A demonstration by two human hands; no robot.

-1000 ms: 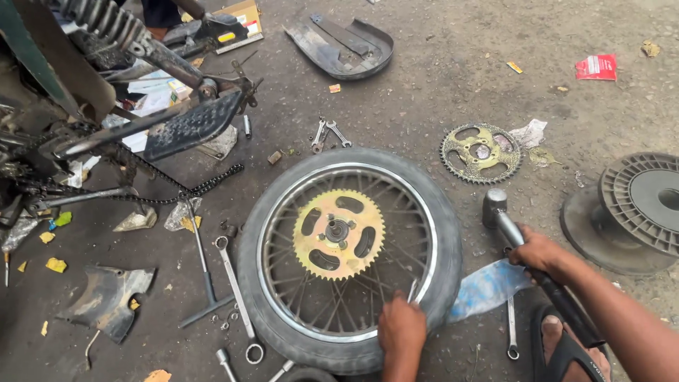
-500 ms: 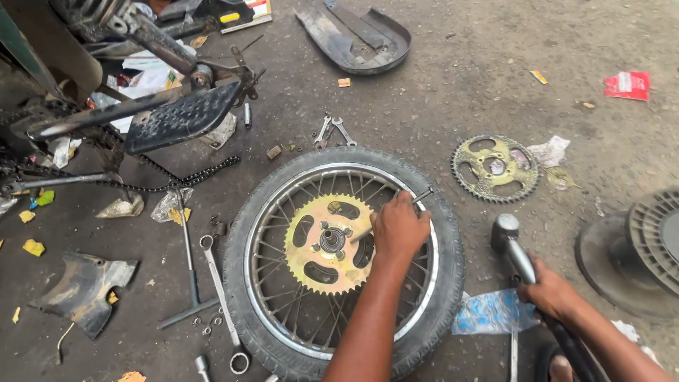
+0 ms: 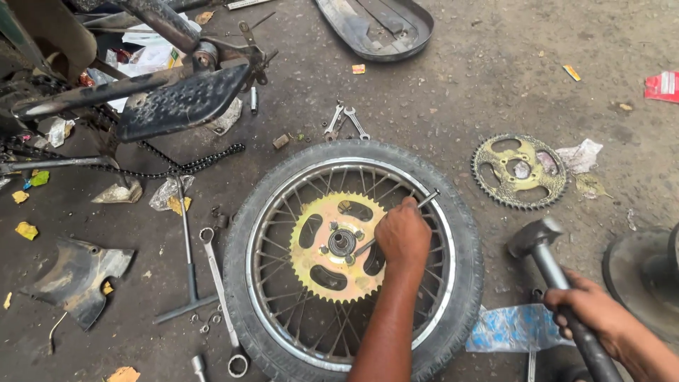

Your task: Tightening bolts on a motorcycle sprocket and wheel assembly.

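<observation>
Lying flat on the dirty ground, a spoked wheel (image 3: 353, 258) with a gold sprocket (image 3: 338, 247) fills the centre. The left hand (image 3: 402, 233) grasps a thin metal rod (image 3: 396, 225), fingers clenched, its tip beside the hub. To the right, the right hand (image 3: 590, 311) grips a hammer (image 3: 559, 279). Farther right lies a loose sprocket (image 3: 518, 171).

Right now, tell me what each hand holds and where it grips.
Left hand: a thin metal rod, gripped mid-length, tip near the sprocket. Right hand: a hammer, gripped mid-handle.
</observation>
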